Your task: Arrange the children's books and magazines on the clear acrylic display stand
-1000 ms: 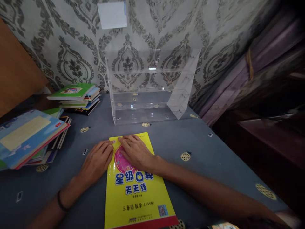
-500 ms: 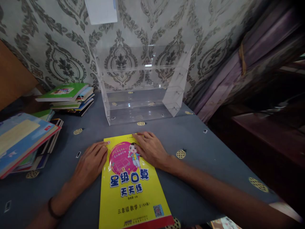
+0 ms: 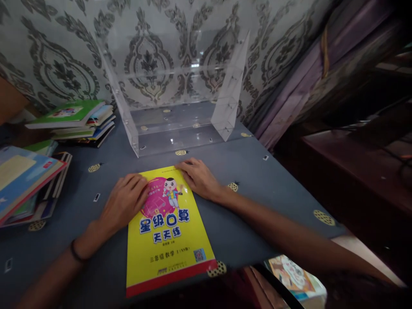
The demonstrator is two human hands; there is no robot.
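Note:
A yellow workbook (image 3: pixel 167 253) with a red bottom band lies face up on the dark blue-grey tablecloth, close to the table's front edge. Over its upper left edge rests my left hand (image 3: pixel 127 201), fingers stretched out together on the cover, thumb hidden; a dark band circles that wrist. My right hand (image 3: pixel 199 178) lies at the workbook's upper right corner, its fingers extended along the edge, touching it. Neither hand is wrapped round the workbook. Behind it stands a clear acrylic shelf rack (image 3: pixel 227 107), with the tablecloth showing through it.
One stack of books (image 3: pixel 74 120) with a green top cover sits at the back left. Another stack, topped by a blue book (image 3: pixel 22 180), is nearer on the left. A purple curtain (image 3: pixel 296 98) hangs at right. Below the table edge lies a picture-covered book (image 3: pixel 292 274).
The view has shifted, so the whole workbook now shows. My left hand reaches further over the cover, and my right hand has drawn back from the cover picture to the upper right edge.

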